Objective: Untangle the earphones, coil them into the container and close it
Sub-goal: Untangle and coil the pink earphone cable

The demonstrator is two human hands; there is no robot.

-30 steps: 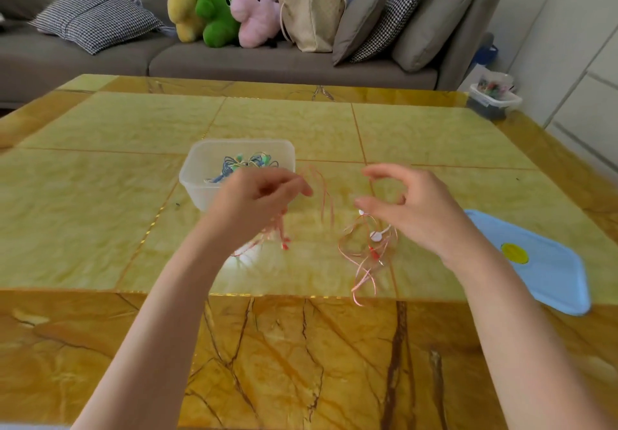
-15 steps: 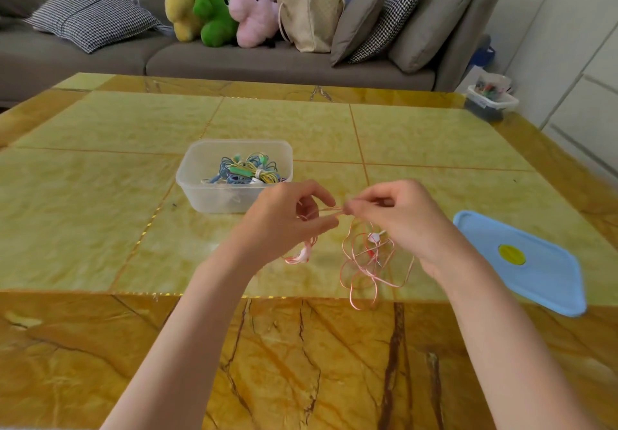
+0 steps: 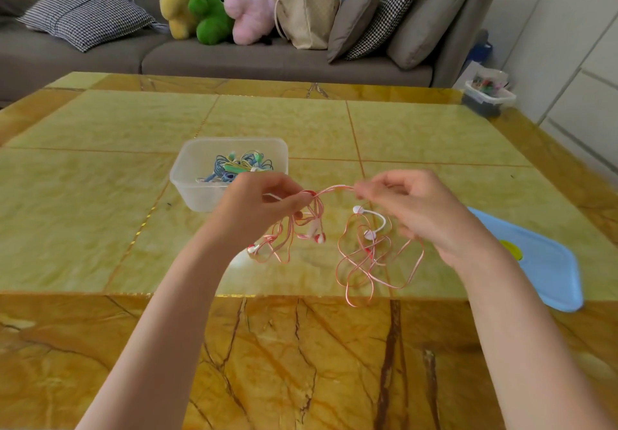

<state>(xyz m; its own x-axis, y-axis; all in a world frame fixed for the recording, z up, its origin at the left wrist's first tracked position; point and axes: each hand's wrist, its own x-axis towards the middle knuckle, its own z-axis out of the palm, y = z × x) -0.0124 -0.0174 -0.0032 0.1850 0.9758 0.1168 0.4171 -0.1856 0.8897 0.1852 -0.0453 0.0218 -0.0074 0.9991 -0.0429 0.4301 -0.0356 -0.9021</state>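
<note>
Two bare hands are held up over the yellow stone table [image 3: 100, 215], with a pink earphone cord [image 3: 334, 190] stretched in a short arc between them. The left hand [image 3: 264, 202] has its fingers curled and pinches the cord at its fingertips; below that pinch a bunch of loops and a couple of red-and-white earbuds [image 3: 317, 234] hang down toward the table. The right hand [image 3: 424, 208] pinches the other end of the arc between thumb and forefinger, its remaining fingers bent. Under it a looser tangle of cord [image 3: 371, 262] droops in wide loops, with a white curved piece [image 3: 374, 220] and small white buds caught in it; whether the lowest loops touch the table I cannot tell.

Just behind the left hand sits a clear plastic container [image 3: 194, 175], open, with a heap of blue, green and yellow cords [image 3: 239, 168] inside. Its light blue lid [image 3: 548, 262] lies flat on the table to the right, partly hidden by the right wrist, apart from the container.

Beyond the table runs a grey sofa [image 3: 267, 61] carrying checked cushions [image 3: 83, 14], yellow, green and pink plush toys [image 3: 214, 8] and a woven bag [image 3: 307, 11]. A small tub [image 3: 490, 96] of oddments stands on the floor by the table's far right corner.
</note>
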